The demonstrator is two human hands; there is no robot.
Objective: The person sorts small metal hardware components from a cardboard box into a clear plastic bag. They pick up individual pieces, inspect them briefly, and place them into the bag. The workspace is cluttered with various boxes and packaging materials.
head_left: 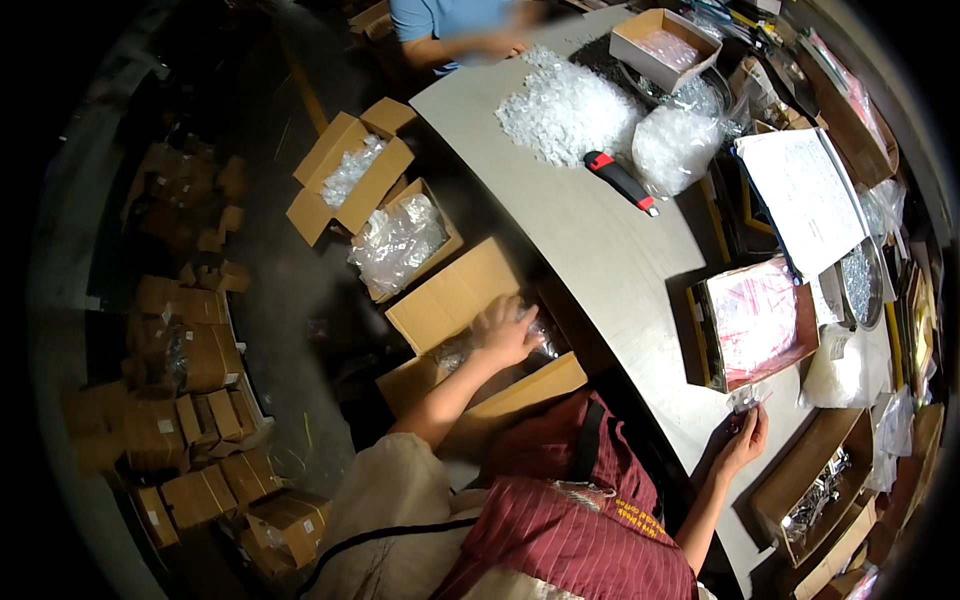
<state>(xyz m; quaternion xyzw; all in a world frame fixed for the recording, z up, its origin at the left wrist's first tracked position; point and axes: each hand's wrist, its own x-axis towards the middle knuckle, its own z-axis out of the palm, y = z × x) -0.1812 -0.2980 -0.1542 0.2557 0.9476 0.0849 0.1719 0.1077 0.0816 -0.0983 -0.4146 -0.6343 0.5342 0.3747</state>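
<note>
My left hand [503, 335] reaches into an open cardboard box [455, 295] beside the table, its fingers apart over clear plastic [543, 335] inside. Whether its fingertips touch the plastic I cannot tell. Over the tabletop at the right, my right hand [742, 445] pinches a small clear plastic bag [745, 398] between thumb and fingers; its contents are too small to make out. Just beyond that bag is a box [695, 335] of clear bags with pink-red marks [755, 320]. A long cardboard box of small metal parts [820, 490] lies to the right of my right hand.
On the grey table [540, 215] are a heap of small translucent pieces [565, 105], a red-and-black cutter [620, 182], a full clear bag [678, 148] and a sheet of paper [805, 195]. More open cartons [350, 170] stand left. A person in blue [450, 20] is across the table.
</note>
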